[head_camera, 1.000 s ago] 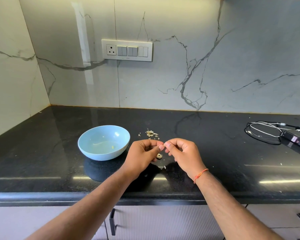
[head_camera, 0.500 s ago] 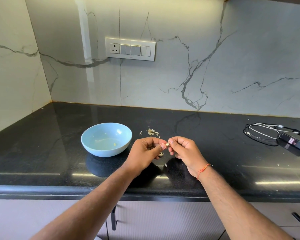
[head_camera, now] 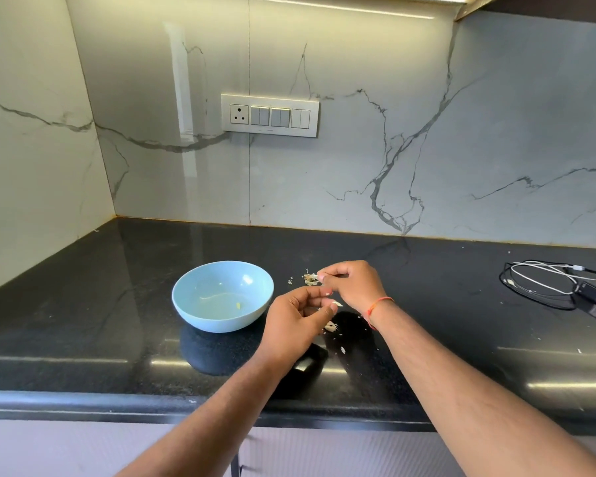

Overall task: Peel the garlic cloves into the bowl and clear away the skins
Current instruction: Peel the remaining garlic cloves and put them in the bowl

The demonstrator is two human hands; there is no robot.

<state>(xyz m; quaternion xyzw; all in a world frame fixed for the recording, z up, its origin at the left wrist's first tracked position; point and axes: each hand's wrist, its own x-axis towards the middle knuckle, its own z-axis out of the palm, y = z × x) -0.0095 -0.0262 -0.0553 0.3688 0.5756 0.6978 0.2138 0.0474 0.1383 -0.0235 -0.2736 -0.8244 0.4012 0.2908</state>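
2 hands work over your black counter (head_camera: 83, 339): your left hand (head_camera: 298, 320) pinches 1 garlic clove (head_camera: 336, 304), your right hand (head_camera: 353, 282) pinches a skin scrap (head_camera: 319, 277) above 1 skin pile (head_camera: 309, 278). 1 blue bowl (head_camera: 222, 296) sits just left.

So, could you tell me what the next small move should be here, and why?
Probably let the right hand drop its pinched bit of skin onto the skin pile just beside its fingertips, then return to the clove at the left hand. The right hand is already over the pile, and the bowl looks nearly empty.
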